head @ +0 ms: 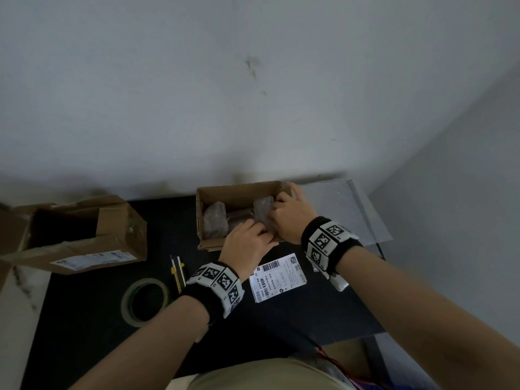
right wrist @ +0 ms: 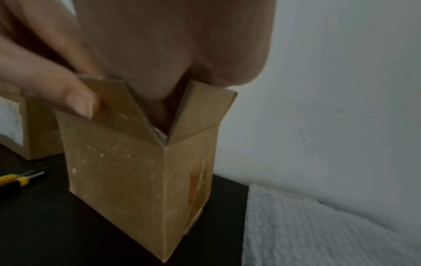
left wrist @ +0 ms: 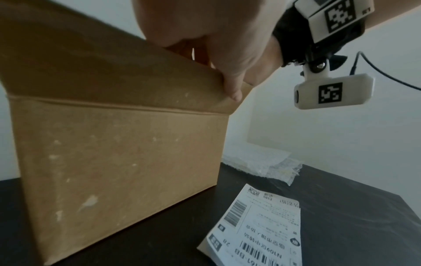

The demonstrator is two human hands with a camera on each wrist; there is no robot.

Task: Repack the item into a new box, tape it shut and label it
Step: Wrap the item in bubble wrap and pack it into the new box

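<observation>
The small new cardboard box (head: 213, 192) (left wrist: 114, 162) (right wrist: 118, 180) stands open on the black table (head: 309, 319). Inside lies the item (head: 215, 223), wrapped in clear film, with two grey lumpy ends. My left hand (head: 253, 240) lies over the near flap, fingers curled over its edge. My right hand (head: 281, 212) (left wrist: 205, 27) (right wrist: 170, 45) reaches into the box's right end beside the item; its thumb (left wrist: 232, 90) presses the outside of the near flap. The white shipping label (head: 277, 277) (left wrist: 262, 230) lies flat just in front of the box.
The old opened box (head: 76, 235) (right wrist: 16, 126) sits at the left. A tape roll (head: 146, 302) and a yellow utility knife (head: 177, 273) (right wrist: 16, 179) lie front left. Bubble wrap (head: 337, 209) (left wrist: 262, 162) (right wrist: 318, 225) covers the table's right end. A wall stands close behind.
</observation>
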